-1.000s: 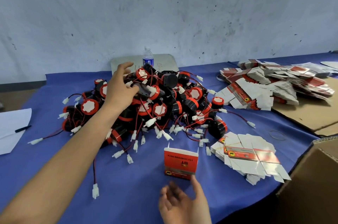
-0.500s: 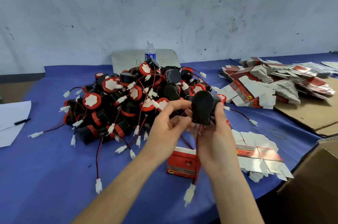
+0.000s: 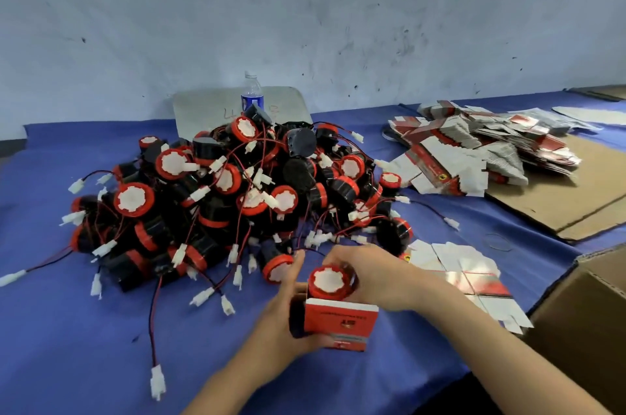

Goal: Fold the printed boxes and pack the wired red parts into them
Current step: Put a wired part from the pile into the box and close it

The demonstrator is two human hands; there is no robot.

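The printed box (image 3: 340, 323) stands upright on the table (image 3: 67, 330), just in front of the pile of wired red parts (image 3: 220, 197), at the pile's near right corner. The left hand (image 3: 284, 309) grips the box from its left side, fingers curled round the wall and under the bottom edge. The right hand (image 3: 372, 275) holds one red part (image 3: 328, 280) at the box's open top, fingers curled over the part's black body. The part's red cap with its white centre faces the camera. How far the part is inside the box cannot be told.

Right of the pile and close beside the right hand lies a fan of flat box blanks (image 3: 464, 265). A brown carton (image 3: 582, 313) stands beyond them at the table's near right edge, its wall close to the right forearm. Further right of the pile, a larger heap of blanks (image 3: 474, 150) spreads onto a cardboard sheet (image 3: 576, 197). Behind the pile stands a water bottle (image 3: 252, 92).

In front of the pile to the left, the blue cloth is bare apart from trailing wires and a loose white connector (image 3: 157, 380).
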